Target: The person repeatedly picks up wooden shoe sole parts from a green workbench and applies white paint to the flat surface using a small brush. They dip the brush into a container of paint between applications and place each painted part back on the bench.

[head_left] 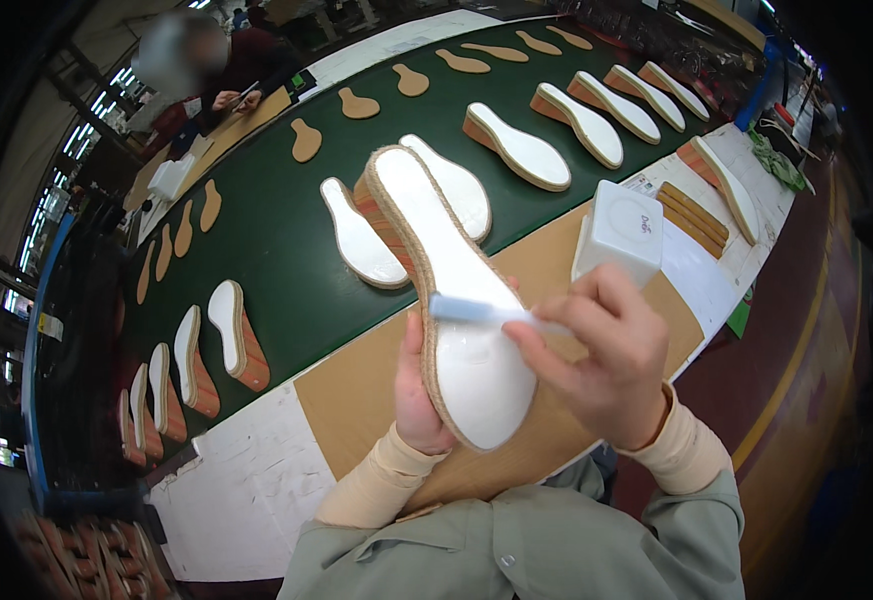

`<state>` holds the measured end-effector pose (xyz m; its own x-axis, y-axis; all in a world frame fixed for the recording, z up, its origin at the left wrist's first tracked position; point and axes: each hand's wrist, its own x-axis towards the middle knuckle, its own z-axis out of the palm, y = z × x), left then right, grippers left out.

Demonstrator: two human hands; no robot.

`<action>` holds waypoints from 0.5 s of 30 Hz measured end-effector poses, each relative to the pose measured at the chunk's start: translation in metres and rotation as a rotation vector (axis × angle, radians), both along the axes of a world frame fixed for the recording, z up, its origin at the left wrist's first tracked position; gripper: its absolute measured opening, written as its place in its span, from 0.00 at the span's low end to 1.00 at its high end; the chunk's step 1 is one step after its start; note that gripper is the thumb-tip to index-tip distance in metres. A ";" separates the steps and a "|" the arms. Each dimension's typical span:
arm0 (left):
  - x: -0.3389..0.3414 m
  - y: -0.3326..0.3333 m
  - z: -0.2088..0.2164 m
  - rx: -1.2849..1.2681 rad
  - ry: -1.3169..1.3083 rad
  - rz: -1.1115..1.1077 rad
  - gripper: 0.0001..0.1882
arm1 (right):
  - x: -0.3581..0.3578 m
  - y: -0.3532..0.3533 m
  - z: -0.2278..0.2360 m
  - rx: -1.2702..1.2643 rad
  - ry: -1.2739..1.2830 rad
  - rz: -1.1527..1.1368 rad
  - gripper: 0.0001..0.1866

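Observation:
My left hand point(420, 395) is closed around the near edge of a wedge shoe sole point(476, 370), which has a white top, a braided rope rim and a striped reddish heel. It is held up above a brown board point(356, 400) with its heel end pointing away. In my right hand point(606, 350), pinched between thumb and fingers, is a brush point(466, 308) with a pale blue head, smeared by motion. The brush head lies across the middle of the sole's white top, where the surface looks glossy. Directly behind the held sole, two more white-topped soles point(361, 235) rest on the green belt.
White-topped wedge soles stand along the green belt point(286, 240) at left point(236, 330) and right point(516, 150). Several tan insoles point(359, 103) line its far side. A white plastic tub point(624, 235) sits beside my right hand, near brown strips point(693, 220). Another person point(246, 70) works across the belt.

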<state>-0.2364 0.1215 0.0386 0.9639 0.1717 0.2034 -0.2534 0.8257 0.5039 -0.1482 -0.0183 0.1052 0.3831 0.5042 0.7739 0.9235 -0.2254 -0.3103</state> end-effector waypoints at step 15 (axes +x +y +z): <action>0.005 0.009 0.008 -0.189 -0.235 0.001 0.44 | -0.031 -0.012 -0.004 -0.026 -0.069 0.199 0.10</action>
<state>-0.2310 0.1304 0.0471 0.8939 0.2290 0.3853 -0.3460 0.8990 0.2684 -0.1794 -0.0299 0.1009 0.2204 0.5845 0.7809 0.9695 -0.0436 -0.2410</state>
